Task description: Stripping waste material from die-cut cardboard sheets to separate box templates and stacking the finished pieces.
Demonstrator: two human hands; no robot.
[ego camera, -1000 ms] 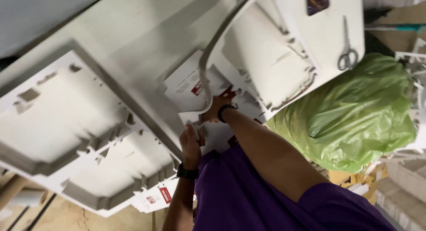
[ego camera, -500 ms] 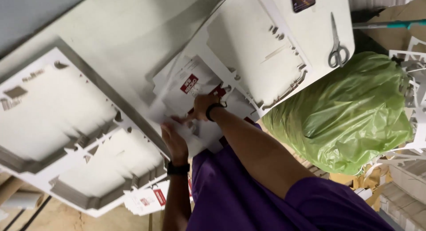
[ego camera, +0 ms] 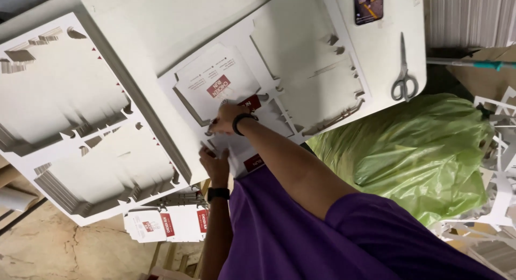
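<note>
**Hands on a printed carton blank**

The flat white die-cut cardboard carton blank with red printed panels lies on the white table, just left of the grey-handled scissors. The right hand presses its lower edge with fingers spread flat, pinching nothing. The left hand lies open just below, on a lower flap. Left of the blank stand tall stacks of white punched-out cardboard sheets; right of it, beyond the table, bulges a green plastic bag.
</note>
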